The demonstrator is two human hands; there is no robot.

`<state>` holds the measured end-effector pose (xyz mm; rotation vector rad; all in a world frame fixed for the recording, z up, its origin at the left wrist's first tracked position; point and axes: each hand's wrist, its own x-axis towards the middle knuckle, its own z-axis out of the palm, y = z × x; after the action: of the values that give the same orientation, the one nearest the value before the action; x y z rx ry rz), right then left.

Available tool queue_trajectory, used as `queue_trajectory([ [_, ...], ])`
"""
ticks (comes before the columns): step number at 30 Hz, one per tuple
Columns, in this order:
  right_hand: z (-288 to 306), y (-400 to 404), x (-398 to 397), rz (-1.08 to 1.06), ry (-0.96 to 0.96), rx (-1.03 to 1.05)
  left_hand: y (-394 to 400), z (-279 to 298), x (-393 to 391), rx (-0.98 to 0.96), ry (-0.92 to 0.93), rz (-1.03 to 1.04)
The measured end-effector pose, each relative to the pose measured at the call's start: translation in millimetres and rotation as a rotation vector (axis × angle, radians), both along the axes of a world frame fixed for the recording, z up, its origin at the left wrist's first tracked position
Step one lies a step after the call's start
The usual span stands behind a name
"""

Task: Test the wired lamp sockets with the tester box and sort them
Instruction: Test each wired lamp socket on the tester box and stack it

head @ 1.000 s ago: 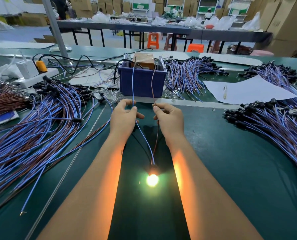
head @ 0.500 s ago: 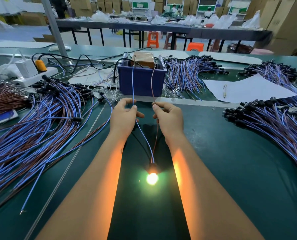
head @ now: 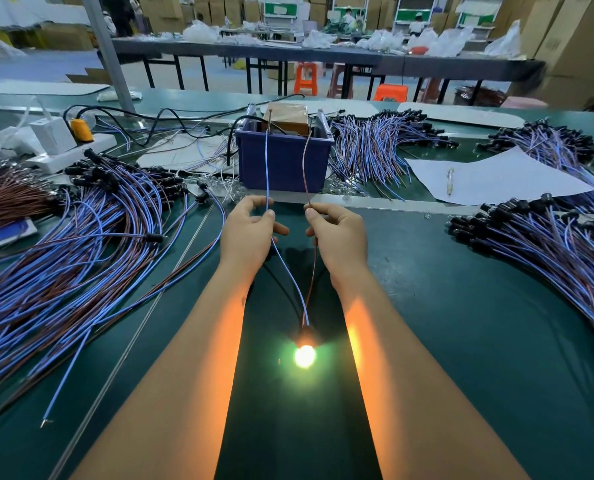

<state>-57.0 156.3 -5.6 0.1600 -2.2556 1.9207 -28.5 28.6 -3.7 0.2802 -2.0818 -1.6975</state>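
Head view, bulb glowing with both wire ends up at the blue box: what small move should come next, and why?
Probably lift both wire ends off the blue plastic tester box and set this socket with a sorted pile. The small glowing bulb is lit, so it seems to pass. The left hand pinches the thin blue wire, the right hand the thin brown wire.

Bkgd: long grey table [head: 323, 58] on black legs is seen across a grey-blue floor [head: 29, 69]. Orange stools [head: 305, 77] are tucked under it. Cardboard boxes [head: 565, 46] are stacked at right; grey post [head: 107, 53] at left.
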Motion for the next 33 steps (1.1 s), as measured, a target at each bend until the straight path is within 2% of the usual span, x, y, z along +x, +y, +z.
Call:
queue_trajectory([
  [13, 1, 0, 1, 0.0, -0.001, 0.002, 0, -1, 1, -0.005, -0.01, -0.001],
  [17, 7, -2, 5, -0.052, 0.136, -0.07, 1, 4, 3, 0.003, 0.108, -0.015],
  [20, 11, -8, 10, 0.013, 0.199, -0.116, 5, 11, 4, 0.092, 0.162, -0.1],
  [24, 10, -11, 13, 0.137, 0.217, -0.122, 11, 14, 5, 0.212, 0.082, -0.17],
  [29, 7, -11, 14, 0.259, 0.135, -0.07, 11, 17, 6, 0.382, 0.004, -0.165],
  [33, 6, -12, 14, 0.327, 0.055, -0.156, 8, 19, 5, 0.542, 0.02, -0.108],
])
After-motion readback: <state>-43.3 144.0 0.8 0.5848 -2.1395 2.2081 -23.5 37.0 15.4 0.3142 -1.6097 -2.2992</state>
